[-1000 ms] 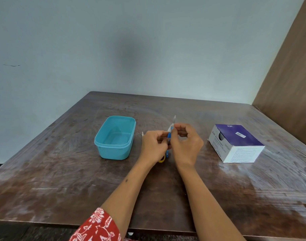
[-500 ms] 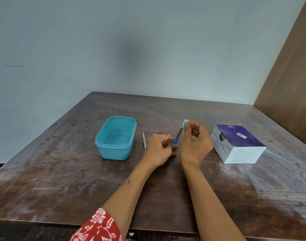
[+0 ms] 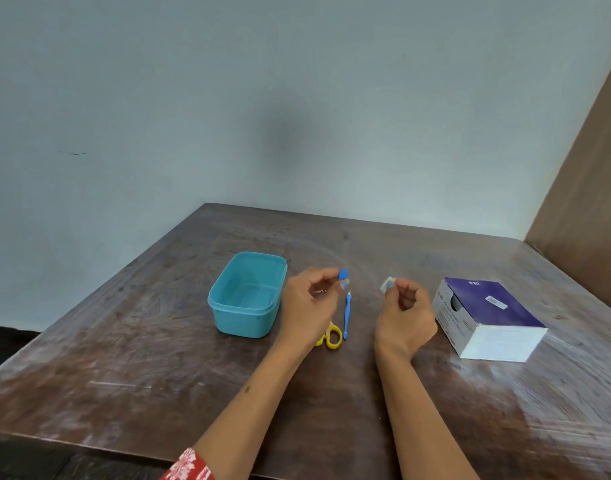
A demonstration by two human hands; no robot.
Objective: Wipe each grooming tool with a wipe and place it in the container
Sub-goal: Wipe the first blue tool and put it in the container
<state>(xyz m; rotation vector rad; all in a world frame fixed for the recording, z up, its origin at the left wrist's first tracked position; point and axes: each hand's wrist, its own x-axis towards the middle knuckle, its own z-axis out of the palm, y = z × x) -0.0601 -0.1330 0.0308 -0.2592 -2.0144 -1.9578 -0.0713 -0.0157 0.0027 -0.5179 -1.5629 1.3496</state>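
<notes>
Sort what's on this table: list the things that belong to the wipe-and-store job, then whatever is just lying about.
Part of the job:
- teal container, empty
- blue tool in the left hand
- white wipe in the right hand
- thin blue tool
- yellow-handled scissors
- purple and white box, probably the wipes

Just lying about:
- nothing visible

**A:** The left hand (image 3: pixel 311 306) pinches a small blue-ended tool (image 3: pixel 343 274) at its fingertips. The right hand (image 3: pixel 404 317) pinches a small white wipe (image 3: pixel 387 284). They're held apart above the brown wooden table (image 3: pixel 158 375).

**B:** Left of the left fingers, close by, the teal plastic container (image 3: pixel 241 308) sits on the table.

**A:** Just nearer than those fingertips lies a slim blue plastic stick (image 3: pixel 347 315). The yellow-handled scissors (image 3: pixel 333 338) are at its near end, partly under the wrist.

**B:** Right of the right fingers, near the knuckles, rests the purple-and-white cardboard box (image 3: pixel 487 317).
</notes>
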